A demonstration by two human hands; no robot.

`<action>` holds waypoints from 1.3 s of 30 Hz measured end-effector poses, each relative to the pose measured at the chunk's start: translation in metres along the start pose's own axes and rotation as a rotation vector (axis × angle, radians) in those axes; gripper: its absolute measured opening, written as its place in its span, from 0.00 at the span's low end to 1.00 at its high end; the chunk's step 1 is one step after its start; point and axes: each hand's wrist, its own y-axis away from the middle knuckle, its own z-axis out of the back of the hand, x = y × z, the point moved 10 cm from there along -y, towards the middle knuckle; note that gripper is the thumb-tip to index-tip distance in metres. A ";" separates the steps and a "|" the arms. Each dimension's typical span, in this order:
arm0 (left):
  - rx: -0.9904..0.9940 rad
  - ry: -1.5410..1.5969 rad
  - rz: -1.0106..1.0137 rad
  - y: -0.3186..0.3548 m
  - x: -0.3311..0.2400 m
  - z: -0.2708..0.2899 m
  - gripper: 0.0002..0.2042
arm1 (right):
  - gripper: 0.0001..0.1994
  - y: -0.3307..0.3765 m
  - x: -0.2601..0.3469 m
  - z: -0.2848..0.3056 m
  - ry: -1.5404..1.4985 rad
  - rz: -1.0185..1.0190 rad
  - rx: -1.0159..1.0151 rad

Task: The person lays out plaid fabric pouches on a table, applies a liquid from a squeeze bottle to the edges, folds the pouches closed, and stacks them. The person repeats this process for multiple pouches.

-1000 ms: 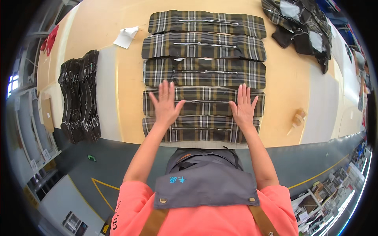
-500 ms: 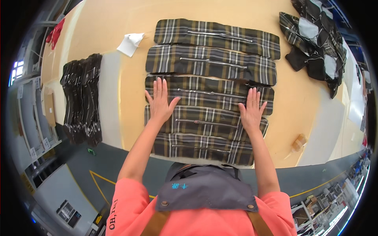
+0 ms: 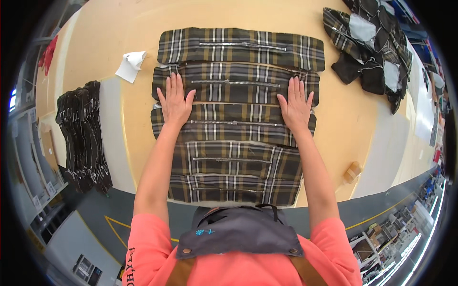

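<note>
Several dark plaid fabric panels, each with a zipper along its middle, lie in a column on the table in front of me. My left hand (image 3: 176,102) rests flat with spread fingers near the left end of the second panel from the far side (image 3: 238,93). At that panel's right end, my right hand (image 3: 296,105) lies flat too, fingers stretched out. Both palms reach down over the third panel (image 3: 234,132). Beyond my fingertips is the farthest panel (image 3: 238,57), untouched. Closest to me are two more panels, the nearest one (image 3: 229,196) at the table edge.
A stack of dark zippered pieces (image 3: 83,138) stands at the left. A white scrap (image 3: 130,66) lies left of the panels. At the far right is a heap of plaid and black pieces (image 3: 369,52). A small amber object (image 3: 353,171) sits on the table (image 3: 348,133) at the right.
Both hands have moved away from me, from the third panel up to the second. My view has shifted a little, and the panels stand farther left in it.
</note>
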 end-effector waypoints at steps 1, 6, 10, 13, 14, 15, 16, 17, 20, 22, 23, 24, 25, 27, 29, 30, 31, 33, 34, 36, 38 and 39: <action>0.022 -0.005 0.018 0.000 0.002 -0.001 0.34 | 0.35 -0.002 0.000 0.000 0.005 -0.011 0.009; -0.032 -0.005 -0.021 -0.023 -0.015 0.020 0.35 | 0.36 -0.030 0.013 0.031 -0.048 -0.012 -0.043; -0.084 0.012 -0.135 -0.079 -0.053 0.039 0.35 | 0.35 -0.095 0.049 0.074 -0.099 0.114 -0.202; -0.058 -0.022 -0.062 -0.112 -0.025 0.010 0.37 | 0.34 -0.132 0.022 0.040 0.012 0.115 -0.159; -0.016 -0.024 0.002 -0.115 -0.008 -0.005 0.38 | 0.34 -0.138 0.004 0.022 0.056 0.103 -0.118; 0.022 -0.022 0.070 -0.118 0.008 -0.014 0.39 | 0.34 -0.138 -0.012 0.014 0.063 0.051 -0.112; 0.085 -0.009 0.085 -0.119 0.009 -0.018 0.41 | 0.33 -0.138 -0.014 0.010 0.068 0.063 -0.103; 0.098 0.033 0.090 -0.116 0.008 -0.015 0.41 | 0.33 -0.135 -0.017 0.009 0.078 0.073 -0.087; -0.124 0.061 0.040 -0.117 0.014 0.020 0.39 | 0.31 -0.123 -0.022 0.049 0.005 0.159 -0.371; -0.210 0.189 0.154 -0.126 0.042 0.033 0.36 | 0.29 -0.130 -0.048 0.077 -0.198 0.044 -0.480; -0.256 0.255 0.210 -0.131 0.056 0.039 0.34 | 0.29 -0.131 -0.065 0.081 -0.229 -0.099 -0.471; -0.301 0.147 0.270 -0.133 0.072 0.037 0.32 | 0.28 -0.133 -0.078 0.070 -0.206 -0.171 -0.419; -0.249 0.160 0.327 -0.142 0.081 0.031 0.33 | 0.27 -0.136 -0.098 0.060 -0.175 -0.251 -0.373; -0.139 0.183 0.446 -0.151 0.097 0.021 0.35 | 0.26 -0.143 -0.128 0.040 -0.232 -0.380 -0.224; -0.084 0.184 0.473 -0.159 0.101 0.021 0.31 | 0.25 -0.145 -0.147 0.020 -0.402 -0.482 -0.019; -0.035 0.201 0.460 -0.163 0.101 0.021 0.30 | 0.24 -0.146 -0.147 0.024 -0.421 -0.434 -0.059; 0.009 0.219 0.449 -0.166 0.102 0.018 0.29 | 0.23 -0.145 -0.145 0.039 -0.460 -0.406 -0.182; -0.219 0.241 0.363 -0.161 0.098 0.040 0.21 | 0.20 -0.136 -0.138 0.068 -0.534 -0.346 -0.434; -0.282 0.346 0.363 -0.156 0.093 0.051 0.19 | 0.19 -0.131 -0.127 0.087 -0.647 -0.310 -0.498; -0.406 0.503 0.304 -0.149 0.079 0.081 0.15 | 0.15 -0.120 -0.136 0.110 -0.796 -0.318 -0.527; -0.418 0.690 0.235 -0.137 0.083 0.107 0.14 | 0.12 -0.104 -0.136 0.127 -1.107 -0.287 -0.550; -0.363 0.832 0.221 -0.130 0.087 0.111 0.14 | 0.12 -0.097 -0.136 0.126 -1.158 -0.315 -0.493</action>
